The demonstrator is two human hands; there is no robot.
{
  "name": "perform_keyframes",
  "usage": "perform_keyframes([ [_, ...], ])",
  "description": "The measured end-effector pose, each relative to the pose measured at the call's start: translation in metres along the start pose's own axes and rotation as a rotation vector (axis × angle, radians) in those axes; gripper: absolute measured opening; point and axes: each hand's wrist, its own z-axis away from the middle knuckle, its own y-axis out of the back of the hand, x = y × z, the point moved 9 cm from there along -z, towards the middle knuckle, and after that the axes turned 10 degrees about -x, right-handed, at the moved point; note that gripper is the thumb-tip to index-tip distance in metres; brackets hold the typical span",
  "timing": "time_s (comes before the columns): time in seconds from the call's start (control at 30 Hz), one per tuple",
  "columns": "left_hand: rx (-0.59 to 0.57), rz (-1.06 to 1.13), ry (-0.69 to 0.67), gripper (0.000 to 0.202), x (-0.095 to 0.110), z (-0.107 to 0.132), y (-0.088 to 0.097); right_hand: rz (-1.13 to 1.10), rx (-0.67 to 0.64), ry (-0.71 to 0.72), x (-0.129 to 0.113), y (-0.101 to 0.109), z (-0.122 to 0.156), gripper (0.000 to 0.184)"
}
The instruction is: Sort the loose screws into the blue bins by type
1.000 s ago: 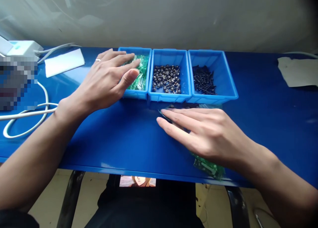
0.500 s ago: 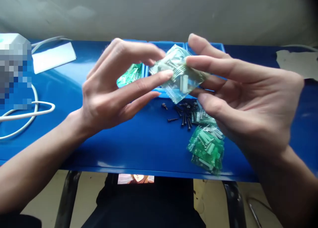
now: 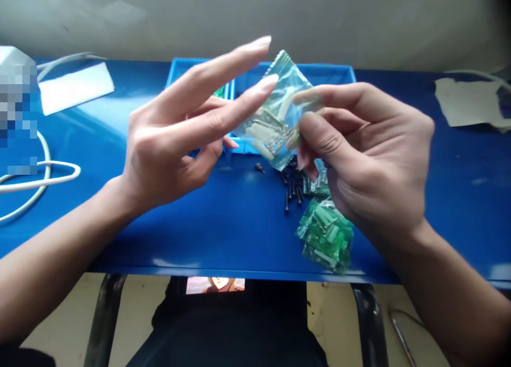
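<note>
Over the blue table (image 3: 199, 234), the clear packet (image 3: 275, 116) is now pinched by the right hand (image 3: 371, 159) alone; the left hand (image 3: 175, 143) has eased off, fingers wide.

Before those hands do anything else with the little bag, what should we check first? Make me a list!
1. Grip on the clear packet: ok, the right hand pinches it between thumb and fingers, above the table.
2. Left hand free: ok, it is open with fingers spread, one fingertip at the packet's top edge.
3. Packet sealed: cannot tell.
4. Black screws safe: ok, they lie loose on the blue table, away from its near edge.
5. Green packets safe: not ok, the pile sits right at the near edge.
6. Blue bins reachable: cannot tell, the hands hide most of them.
</note>
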Motion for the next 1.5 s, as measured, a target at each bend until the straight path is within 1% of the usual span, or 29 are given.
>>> perform_keyframes([
  [0.07, 0.006, -0.029, -0.07, 0.065, 0.004, 0.001, 0.002, -0.048, -0.077, -0.028, 0.006, -0.005, -0.002, 0.03],
  [0.13, 0.055, -0.037, -0.072, 0.052, 0.004, 0.001, 0.008, -0.056, -0.162, -0.062, 0.01, -0.012, -0.004, 0.036],
  [0.17, 0.089, -0.032, -0.036, 0.043, 0.002, 0.001, 0.012, -0.042, -0.171, -0.056, 0.009, -0.013, -0.004, 0.039],
  [0.23, 0.118, 0.06, 0.103, 0.025, -0.009, 0.0, 0.014, 0.066, -0.14, 0.011, 0.0, -0.009, -0.004, 0.045],
  [0.3, 0.157, 0.217, 0.232, 0.013, -0.021, -0.001, 0.014, 0.252, -0.088, 0.152, -0.015, -0.005, -0.001, 0.051],
  [0.33, 0.186, 0.3, 0.255, 0.01, -0.023, -0.001, 0.014, 0.349, -0.065, 0.218, -0.021, -0.005, 0.002, 0.053],
  [0.4, 0.187, 0.41, 0.251, 0.009, -0.024, -0.002, 0.011, 0.498, -0.052, 0.318, -0.028, -0.006, 0.007, 0.056],
  [0.43, 0.168, 0.43, 0.241, 0.017, -0.023, -0.003, 0.008, 0.538, -0.044, 0.352, -0.029, -0.006, 0.01, 0.053],
  [0.5, 0.096, 0.422, 0.24, 0.033, -0.022, -0.003, 0.002, 0.575, -0.034, 0.387, -0.029, -0.005, 0.013, 0.046],
  [0.57, 0.079, 0.394, 0.268, 0.03, -0.024, 0.0, 0.001, 0.556, 0.01, 0.42, -0.031, -0.002, 0.016, 0.039],
  [0.6, 0.095, 0.382, 0.266, 0.026, -0.024, 0.002, 0.002, 0.538, 0.037, 0.407, -0.031, 0.001, 0.016, 0.035],
  [0.67, 0.114, 0.343, 0.233, 0.027, -0.022, 0.003, 0.005, 0.474, 0.063, 0.326, -0.029, 0.003, 0.013, 0.023],
  [0.7, 0.111, 0.316, 0.194, 0.026, -0.019, 0.002, 0.006, 0.411, 0.073, 0.274, -0.027, 0.004, 0.012, 0.018],
  [0.77, 0.071, 0.256, 0.112, 0.018, -0.011, -0.002, 0.004, 0.28, 0.052, 0.182, -0.022, 0.0, 0.009, 0.016],
  [0.83, 0.062, 0.229, 0.079, 0.01, -0.008, -0.005, 0.005, 0.202, -0.006, 0.15, -0.022, -0.005, 0.006, 0.018],
  [0.9, 0.097, 0.183, 0.121, 0.012, -0.013, -0.006, 0.012, 0.217, -0.062, 0.118, -0.021, -0.003, 0.002, 0.025],
  [0.97, 0.16, 0.083, 0.219, 0.018, -0.028, -0.004, 0.022, 0.263, -0.065, 0.127, -0.021, 0.014, -0.002, 0.026],
  [1.03, 0.206, -0.038, 0.335, 0.015, -0.05, 0.002, 0.032, 0.342, -0.126, 0.215, -0.024, 0.032, -0.005, 0.019],
  [1.07, 0.197, -0.071, 0.397, 0.013, -0.064, 0.005, 0.033, 0.397, -0.24, 0.242, -0.022, 0.035, -0.006, 0.016],
  [1.1, 0.176, -0.085, 0.458, 0.014, -0.078, 0.008, 0.033, 0.442, -0.402, 0.297, -0.019, 0.032, -0.003, 0.014],
  [1.13, 0.154, -0.098, 0.511, 0.015, -0.092, 0.012, 0.032, 0.49, -0.546, 0.342, -0.015, 0.03, 0.003, 0.019],
  [1.17, 0.161, -0.12, 0.525, 0.016, -0.101, 0.014, 0.032, 0.537, -0.645, 0.367, -0.009, 0.03, 0.01, 0.024],
  [1.2, 0.137, -0.14, 0.54, 0.017, -0.109, 0.016, 0.03, 0.582, -0.715, 0.391, -0.004, 0.029, 0.017, 0.031],
  [1.27, 0.094, -0.2, 0.551, 0.017, -0.116, 0.016, 0.027, 0.671, -0.778, 0.408, 0.005, 0.025, 0.028, 0.037],
  [1.33, 0.089, -0.267, 0.509, 0.038, -0.111, 0.013, 0.028, 0.739, -0.809, 0.406, 0.013, 0.015, 0.037, 0.039],
  [1.37, 0.101, -0.292, 0.439, 0.046, -0.101, 0.01, 0.029, 0.765, -0.821, 0.398, 0.016, 0.009, 0.04, 0.042],
  [1.4, 0.095, -0.299, 0.34, 0.047, -0.09, 0.005, 0.028, 0.78, -0.833, 0.392, 0.019, 0.004, 0.042, 0.045],
  [1.47, 0.047, -0.295, 0.141, 0.034, -0.065, 0.0, 0.022, 0.788, -0.859, 0.376, 0.022, -0.004, 0.043, 0.045],
  [1.5, 0.014, -0.298, 0.079, 0.029, -0.057, -0.001, 0.018, 0.784, -0.869, 0.364, 0.024, -0.007, 0.043, 0.042],
])
